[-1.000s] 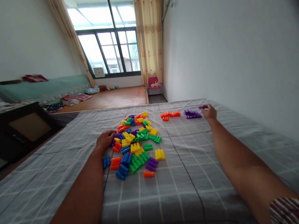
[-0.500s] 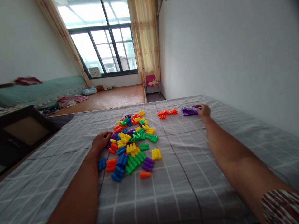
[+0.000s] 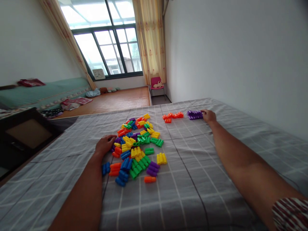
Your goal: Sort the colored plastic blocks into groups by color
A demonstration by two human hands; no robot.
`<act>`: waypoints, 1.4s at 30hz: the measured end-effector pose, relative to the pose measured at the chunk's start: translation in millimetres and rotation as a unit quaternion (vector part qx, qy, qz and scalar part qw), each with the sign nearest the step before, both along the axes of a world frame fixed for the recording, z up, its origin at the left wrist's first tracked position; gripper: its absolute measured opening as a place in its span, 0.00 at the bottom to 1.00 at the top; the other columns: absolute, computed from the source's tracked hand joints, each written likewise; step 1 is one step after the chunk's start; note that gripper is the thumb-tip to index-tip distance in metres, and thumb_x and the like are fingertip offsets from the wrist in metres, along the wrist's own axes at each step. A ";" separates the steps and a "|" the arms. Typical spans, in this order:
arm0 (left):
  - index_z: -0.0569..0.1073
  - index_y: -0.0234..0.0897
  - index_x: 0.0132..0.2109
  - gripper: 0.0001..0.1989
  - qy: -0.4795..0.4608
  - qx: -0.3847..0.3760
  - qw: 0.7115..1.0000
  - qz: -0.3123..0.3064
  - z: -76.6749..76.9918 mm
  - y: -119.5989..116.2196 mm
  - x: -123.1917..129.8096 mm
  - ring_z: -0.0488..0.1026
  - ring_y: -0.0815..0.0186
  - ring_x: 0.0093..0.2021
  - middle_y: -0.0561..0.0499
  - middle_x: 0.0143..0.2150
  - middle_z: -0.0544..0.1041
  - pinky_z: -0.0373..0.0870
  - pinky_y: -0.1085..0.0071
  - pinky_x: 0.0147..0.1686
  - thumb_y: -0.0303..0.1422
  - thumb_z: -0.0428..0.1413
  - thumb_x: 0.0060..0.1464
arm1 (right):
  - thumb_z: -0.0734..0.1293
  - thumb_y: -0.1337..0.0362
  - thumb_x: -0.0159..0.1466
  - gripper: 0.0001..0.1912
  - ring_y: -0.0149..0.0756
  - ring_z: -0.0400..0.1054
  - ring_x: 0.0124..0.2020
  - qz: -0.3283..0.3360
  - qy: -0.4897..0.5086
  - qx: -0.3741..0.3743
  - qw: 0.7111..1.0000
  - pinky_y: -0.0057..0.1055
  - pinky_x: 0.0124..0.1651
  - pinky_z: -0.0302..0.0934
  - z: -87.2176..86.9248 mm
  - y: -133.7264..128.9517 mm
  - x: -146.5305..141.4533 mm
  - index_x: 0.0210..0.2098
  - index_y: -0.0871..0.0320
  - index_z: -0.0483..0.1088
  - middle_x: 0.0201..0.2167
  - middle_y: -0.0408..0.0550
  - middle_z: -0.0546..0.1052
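My right hand (image 3: 209, 116) is at the right end of a compact group of purple plastic blocks (image 3: 194, 115), fingers closed on the end block; that block is mostly hidden by the fingers. At the left edge of a mixed pile of tube-shaped plastic blocks (image 3: 138, 150), my left hand (image 3: 105, 144) rests with its fingers bent together beside some purple pieces. What it may hold does not show. Yellow, green, blue, orange and purple blocks make up the pile. Left of the purple group lies a row of orange blocks (image 3: 172, 116).
Everything lies on a grey checked cloth (image 3: 183, 192). A single orange block (image 3: 150, 179) sits near the front of the pile. White wall (image 3: 235, 61) borders the right side. Beyond are a low brown bed platform (image 3: 120, 100), a pink chair (image 3: 156, 84) and a dark cabinet (image 3: 26, 134).
My right hand has lowered slightly, and the purple block that stuck out above the group no longer shows apart from it. My left hand has hardly moved.
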State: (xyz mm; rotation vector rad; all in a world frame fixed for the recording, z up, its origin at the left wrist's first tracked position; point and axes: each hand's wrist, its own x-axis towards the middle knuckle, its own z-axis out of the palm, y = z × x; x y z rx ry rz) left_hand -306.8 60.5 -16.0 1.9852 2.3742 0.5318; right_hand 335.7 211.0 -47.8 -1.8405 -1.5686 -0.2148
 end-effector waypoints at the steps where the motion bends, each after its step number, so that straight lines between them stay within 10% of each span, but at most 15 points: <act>1: 0.80 0.45 0.46 0.17 -0.001 0.001 1.000 0.000 -0.4 0.0 -0.1 0.75 0.61 0.48 0.51 0.49 0.79 0.69 0.71 0.45 0.40 0.49 0.56 | 0.59 0.72 0.56 0.22 0.42 0.74 0.41 0.000 -0.001 -0.004 1.000 0.36 0.48 0.65 -0.7 -0.4 -0.1 0.45 0.59 0.79 0.41 0.53 0.81; 6: 0.79 0.44 0.47 0.18 -0.004 0.003 1.000 -0.003 -3.5 0.3 -1.4 0.75 0.61 0.49 0.50 0.50 0.79 0.69 0.71 0.45 0.41 0.49 0.58 | 0.57 0.75 0.57 0.24 0.43 0.72 0.45 0.006 -0.010 0.002 1.000 0.36 0.50 0.63 5.2 -5.5 -3.1 0.46 0.62 0.78 0.43 0.57 0.79; 11: 0.79 0.44 0.48 0.18 -0.016 0.000 1.000 0.000 -2.8 -2.7 3.2 0.75 0.62 0.49 0.50 0.50 0.79 0.69 0.72 0.46 0.40 0.48 0.59 | 0.55 0.74 0.60 0.20 0.44 0.69 0.43 0.021 0.006 0.108 0.994 0.38 0.48 0.61 47.1 -16.3 -37.2 0.44 0.62 0.76 0.42 0.58 0.77; 16: 0.79 0.44 0.48 0.18 -0.023 -0.006 1.000 0.009 0.2 -5.0 10.2 0.75 0.62 0.49 0.49 0.50 0.79 0.68 0.72 0.46 0.40 0.48 0.59 | 0.57 0.71 0.63 0.18 0.41 0.70 0.42 0.237 -0.017 0.094 0.967 0.35 0.47 0.63 82.9 -48.0 -142.3 0.44 0.59 0.75 0.43 0.54 0.78; 21: 0.79 0.45 0.48 0.17 -0.024 0.001 1.000 0.018 -1.8 -4.8 12.1 0.74 0.62 0.49 0.50 0.50 0.79 0.68 0.73 0.44 0.40 0.49 0.59 | 0.61 0.67 0.65 0.14 0.40 0.70 0.48 0.504 -0.101 -0.002 0.858 0.37 0.54 0.61 79.2 -90.7 -270.3 0.46 0.57 0.75 0.44 0.51 0.79; 27: 0.79 0.44 0.48 0.17 -0.040 0.002 0.999 0.020 -0.4 -8.3 15.9 0.74 0.62 0.48 0.49 0.50 0.78 0.68 0.72 0.43 0.39 0.49 0.58 | 0.64 0.61 0.66 0.17 0.40 0.72 0.47 0.534 -0.188 -0.117 0.816 0.31 0.47 0.63 75.9 -103.6 -361.4 0.52 0.56 0.73 0.47 0.52 0.78; 34: 0.79 0.44 0.48 0.17 -0.035 0.003 0.999 0.015 -0.8 -6.5 14.2 0.75 0.63 0.48 0.50 0.49 0.79 0.68 0.74 0.43 0.40 0.50 0.58 | 0.65 0.67 0.63 0.12 0.37 0.73 0.42 0.567 -0.158 -0.127 0.798 0.29 0.42 0.62 82.1 -106.9 -366.3 0.45 0.59 0.76 0.42 0.50 0.80; 42: 0.80 0.44 0.47 0.17 -0.022 0.018 1.000 -0.011 -6.2 -0.8 4.0 0.75 0.62 0.48 0.51 0.48 0.80 0.69 0.73 0.45 0.39 0.50 0.57 | 0.67 0.64 0.62 0.09 0.31 0.73 0.32 0.520 0.096 -0.106 0.842 0.28 0.39 0.66 85.2 -74.7 -294.3 0.42 0.58 0.73 0.35 0.47 0.79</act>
